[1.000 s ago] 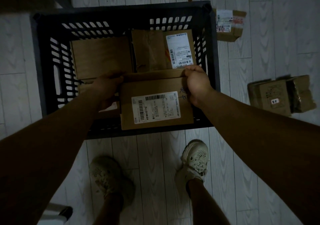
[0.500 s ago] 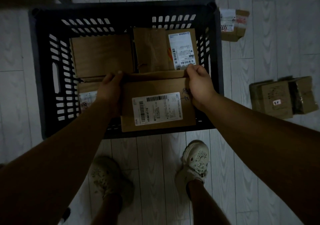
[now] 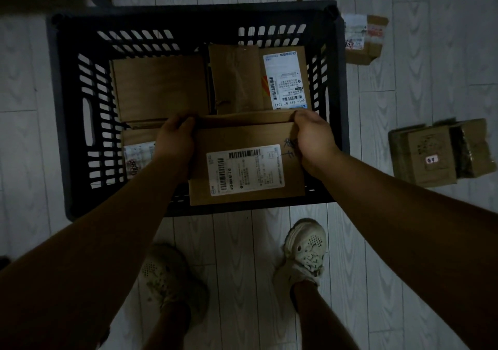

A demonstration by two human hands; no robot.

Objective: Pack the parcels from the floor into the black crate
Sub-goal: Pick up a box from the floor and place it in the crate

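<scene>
- The labelled parcel [image 3: 246, 166] is sitting mid-frame, over the black crate's [image 3: 62, 112] near side.
- The left hand [image 3: 175, 140] and right hand [image 3: 314, 140] are gripping its far corners, fingers curled.
- The crate is standing on a pale plank floor [image 3: 242, 242].
- A brown parcel [image 3: 428, 155] is lying at the right edge.

In the crate [image 3: 62, 107], a plain parcel [image 3: 159, 88] lies far left, a taped parcel [image 3: 237, 80] far right, a small parcel [image 3: 136, 150] near left, a barcoded parcel [image 3: 248, 171] near right; on the floor [image 3: 404, 80] to its right, a lone parcel [image 3: 363, 39] lies behind a pair of parcels [image 3: 423, 155].
</scene>
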